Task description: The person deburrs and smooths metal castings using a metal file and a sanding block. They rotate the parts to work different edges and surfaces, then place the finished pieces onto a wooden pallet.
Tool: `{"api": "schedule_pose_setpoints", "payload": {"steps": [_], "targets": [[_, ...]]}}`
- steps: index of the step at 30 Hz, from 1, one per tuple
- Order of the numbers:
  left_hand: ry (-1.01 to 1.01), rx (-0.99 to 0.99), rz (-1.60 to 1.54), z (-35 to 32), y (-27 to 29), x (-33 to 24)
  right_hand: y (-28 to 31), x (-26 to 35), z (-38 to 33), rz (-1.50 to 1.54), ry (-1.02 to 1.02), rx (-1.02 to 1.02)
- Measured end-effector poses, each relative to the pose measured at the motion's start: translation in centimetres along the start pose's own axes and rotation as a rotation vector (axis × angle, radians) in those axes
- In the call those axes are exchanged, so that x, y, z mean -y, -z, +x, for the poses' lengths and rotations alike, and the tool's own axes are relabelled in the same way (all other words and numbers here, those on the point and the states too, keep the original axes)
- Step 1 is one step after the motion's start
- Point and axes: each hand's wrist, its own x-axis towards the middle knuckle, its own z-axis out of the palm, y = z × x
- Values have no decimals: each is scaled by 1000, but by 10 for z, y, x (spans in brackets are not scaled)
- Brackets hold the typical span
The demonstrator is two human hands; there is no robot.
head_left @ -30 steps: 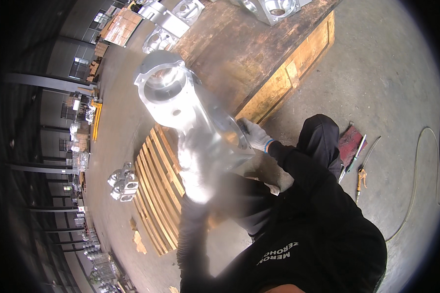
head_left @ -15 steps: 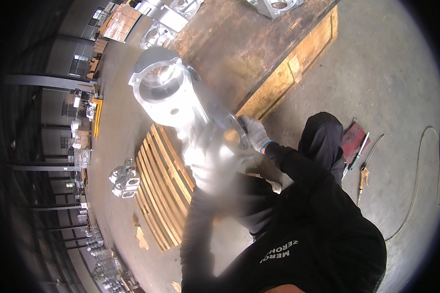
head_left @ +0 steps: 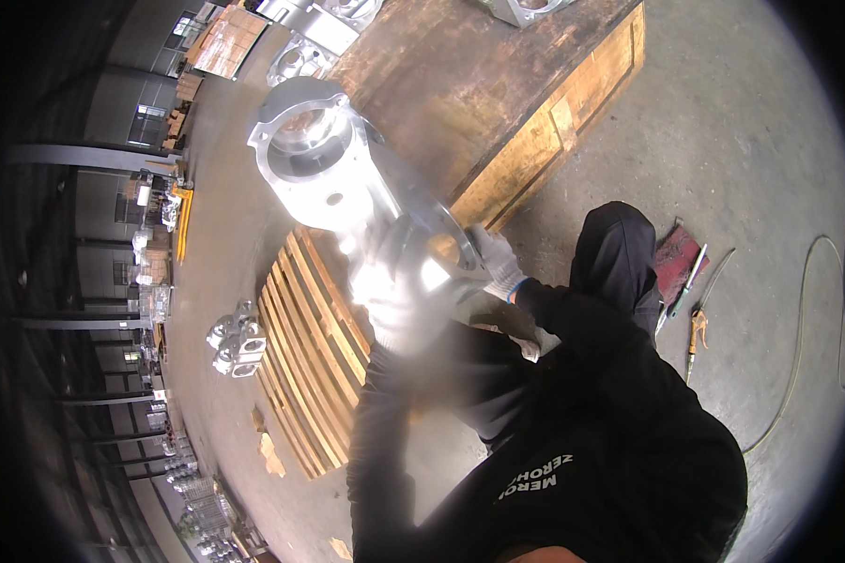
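A large silvery cast metal housing [head_left: 352, 192] is held up in front of me, beside the near end of a wooden workbench. Its wide round bore faces up at the far left end. A flange with a smaller hole lies at the near right end. My left hand [head_left: 390, 305], in a white glove, supports the housing from its left side; strong glare washes out most of its fingers. On the right, my gloved right hand [head_left: 499, 260] grips the flange's outer edge, its fingers partly hidden behind the metal.
The brown-topped workbench [head_left: 432, 84] carries more silvery castings [head_left: 324, 33] at its far side. A slatted wooden pallet [head_left: 314, 361] lies on the floor at left, with another casting [head_left: 237, 342] beside it. An orange air blow gun [head_left: 698, 330], a dark red piece [head_left: 678, 263] and a hose [head_left: 798, 347] lie at right.
The whole view has shifted slightly. My right hand sits a little lower along the flange, and more of the flange's face shows. Both hands keep hold of the housing.
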Motion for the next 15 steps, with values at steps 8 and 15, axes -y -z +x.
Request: {"api": "schedule_pose_setpoints", "payload": {"steps": [8, 15], "targets": [[0, -8, -22, 1, 5, -6, -2, -13, -49, -63, 31, -69], [-24, -79, 31, -2, -1, -5, 0, -8, -77, -12, -8, -150]]}}
